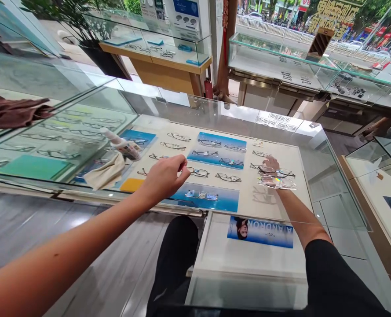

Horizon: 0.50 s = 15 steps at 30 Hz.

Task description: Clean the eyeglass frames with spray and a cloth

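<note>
Two clear-lensed, thin-framed glasses [277, 177]

Left hand [165, 177]: fingers pinched at a pair of glasses [198, 172] on the display tray [281, 207].
Right hand [272, 165]: resting on stacked clear-framed glasses [277, 181].
Beyond left hand: spray bottle [121, 144], beige cloth [105, 173].

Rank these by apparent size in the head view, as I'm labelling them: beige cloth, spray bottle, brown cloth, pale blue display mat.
1. brown cloth, though nearer the camera
2. pale blue display mat
3. beige cloth
4. spray bottle
</note>
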Each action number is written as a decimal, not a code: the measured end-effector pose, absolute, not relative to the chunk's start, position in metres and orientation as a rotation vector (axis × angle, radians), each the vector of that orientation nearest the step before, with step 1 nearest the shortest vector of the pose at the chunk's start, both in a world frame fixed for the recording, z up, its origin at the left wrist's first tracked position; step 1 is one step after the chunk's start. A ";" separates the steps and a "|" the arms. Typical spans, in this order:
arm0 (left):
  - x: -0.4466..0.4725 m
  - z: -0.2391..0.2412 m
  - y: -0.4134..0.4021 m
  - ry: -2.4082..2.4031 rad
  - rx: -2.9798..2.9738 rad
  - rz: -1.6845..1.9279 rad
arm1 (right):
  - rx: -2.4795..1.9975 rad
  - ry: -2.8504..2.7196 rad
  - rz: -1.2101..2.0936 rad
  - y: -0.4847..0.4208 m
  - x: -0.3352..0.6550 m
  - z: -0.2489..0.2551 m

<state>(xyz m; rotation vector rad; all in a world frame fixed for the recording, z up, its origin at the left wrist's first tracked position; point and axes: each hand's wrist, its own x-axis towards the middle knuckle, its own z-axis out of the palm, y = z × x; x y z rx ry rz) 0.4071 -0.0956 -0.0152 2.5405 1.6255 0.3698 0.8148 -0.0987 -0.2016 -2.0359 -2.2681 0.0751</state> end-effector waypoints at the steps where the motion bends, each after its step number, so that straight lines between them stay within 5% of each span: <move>1: 0.407 -0.015 -0.096 1.630 2.537 0.362 | -2.065 -2.235 0.074 -0.090 0.819 -0.205; 15: 0.404 -0.016 -0.096 1.658 2.474 0.310 | -2.078 -2.139 0.254 -0.029 0.831 -0.219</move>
